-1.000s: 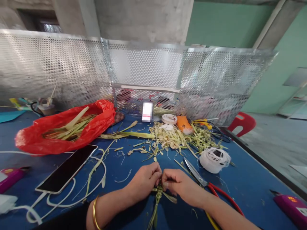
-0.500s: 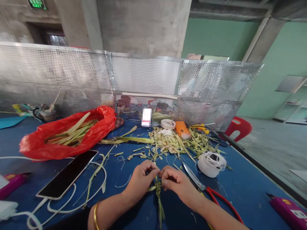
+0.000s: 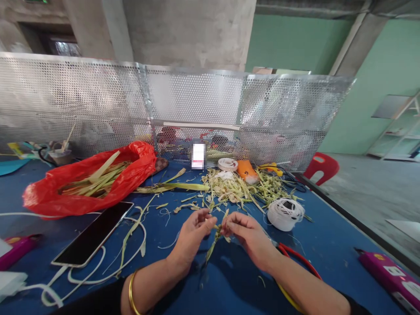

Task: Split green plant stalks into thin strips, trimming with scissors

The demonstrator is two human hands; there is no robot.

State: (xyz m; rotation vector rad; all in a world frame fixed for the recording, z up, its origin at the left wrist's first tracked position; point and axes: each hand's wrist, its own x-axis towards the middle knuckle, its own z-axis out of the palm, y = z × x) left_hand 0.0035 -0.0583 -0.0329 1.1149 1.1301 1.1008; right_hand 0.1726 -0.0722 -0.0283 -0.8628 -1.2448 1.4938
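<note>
A knotted bundle of pale green dried leaf strips (image 3: 214, 247) is raised off the blue table, its loose ends hanging down to the left. My right hand (image 3: 251, 236) pinches the knotted top of it between thumb and fingers. Just left of the knot is my left hand (image 3: 193, 234), its fingers curled but apart and its thumb tip close to the strips. Whether that thumb touches them I cannot tell. Red-handled scissors (image 3: 300, 258) lie partly hidden beneath my right forearm.
A red plastic bag (image 3: 39, 192) of long leaf strips stands at left, near a phone (image 3: 95, 236) on a white cable. Leaf scraps (image 3: 229, 186) are piled ahead. A white string roll (image 3: 285, 216) sits right, and a perforated metal screen (image 3: 197, 96) borders the back.
The bundle has lifted and swung, so its tail now slants left. My right hand moved with it, while the left hand's fingers parted. The whole view shifted slightly.
</note>
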